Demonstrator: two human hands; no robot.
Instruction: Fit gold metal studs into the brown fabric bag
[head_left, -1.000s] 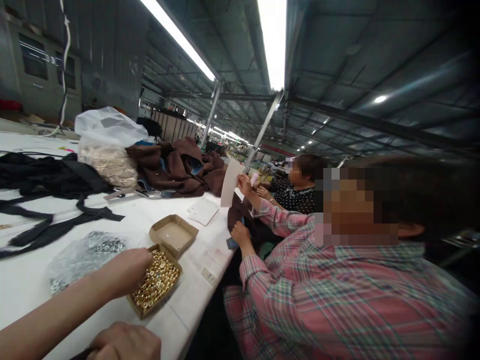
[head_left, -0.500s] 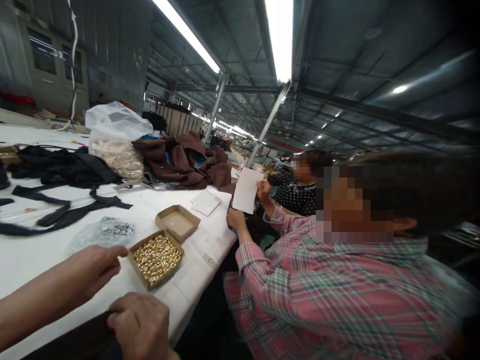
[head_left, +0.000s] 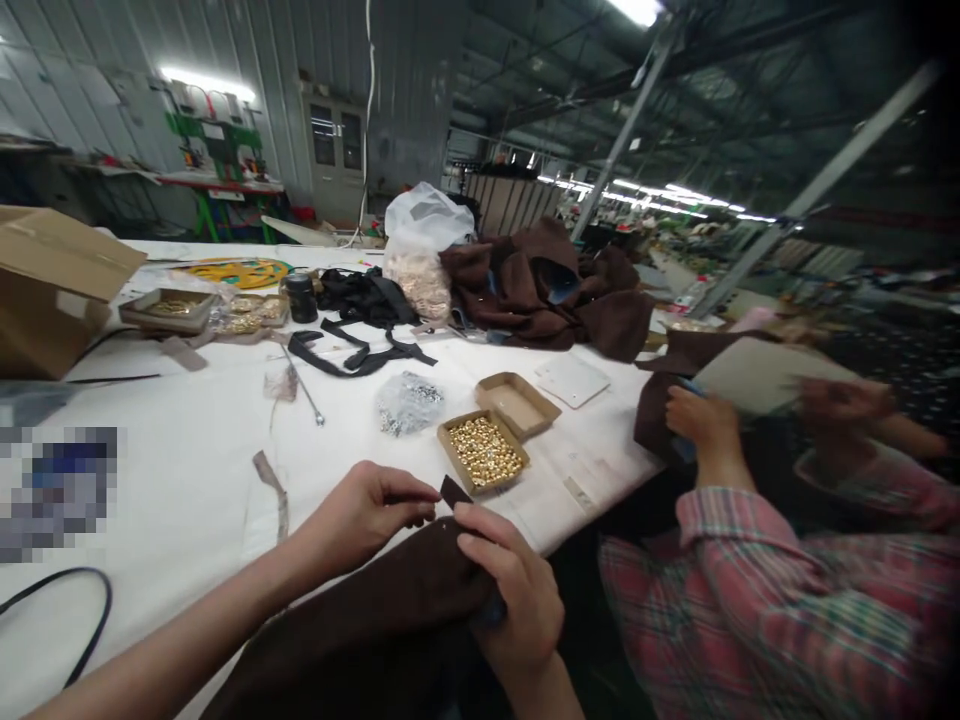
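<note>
Brown cloth (head_left: 375,610) stretches across the near edge of the table, and a small white dot shows near its upper end. My right hand (head_left: 517,590) grips that end, thumb and fingers around the fabric. Just left of the cloth's dark raised tip, my left hand (head_left: 375,515) has its thumb and forefinger drawn together in a pinch. Whatever may be between them is too small to make out. Beyond both hands sits an open cardboard box (head_left: 448,447) full of gold-coloured metal studs (head_left: 487,450). Its lid (head_left: 517,400) lies against it, inside up.
Left of the studs is a clear bag (head_left: 409,403) of silvery pieces. White cards (head_left: 574,380), black straps (head_left: 352,350), a brown cloth pile (head_left: 540,290) and a carton (head_left: 60,280) are farther off. At right, a co-worker's hand (head_left: 705,420) holds brown cloth and a pale card.
The view has swung left. My left hand has moved from the stud box's edge to the cloth's tip. My right hand still holds the cloth, now raised more into view.
</note>
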